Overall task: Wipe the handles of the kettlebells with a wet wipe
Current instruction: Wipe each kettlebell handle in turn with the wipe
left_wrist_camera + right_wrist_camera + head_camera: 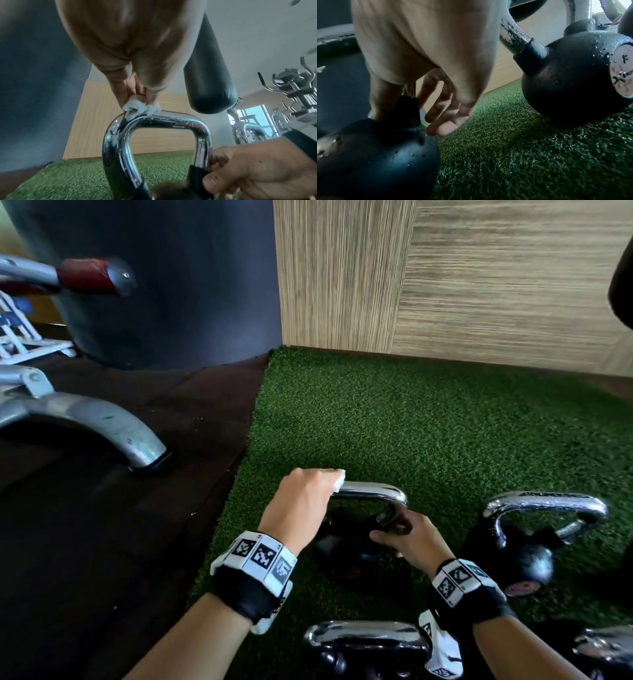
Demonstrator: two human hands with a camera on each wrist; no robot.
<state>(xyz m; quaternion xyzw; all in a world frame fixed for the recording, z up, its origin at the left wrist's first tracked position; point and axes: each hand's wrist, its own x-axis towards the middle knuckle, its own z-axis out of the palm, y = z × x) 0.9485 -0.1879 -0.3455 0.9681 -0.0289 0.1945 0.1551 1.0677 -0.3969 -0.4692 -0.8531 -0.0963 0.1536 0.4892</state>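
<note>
The left hand (301,501) has its grip closed around a white wet wipe (140,108), pressing it on the top left corner of the chrome handle (373,494). Below this grip stands the black kettlebell (373,159) on green turf (394,419). The right hand (411,542) holds the handle's right leg, thumb and fingers curled around it. To its right stands a second kettlebell (524,553).

right hand (426,75) on kettlebell (373,155) – green turf (522,155)
</note>
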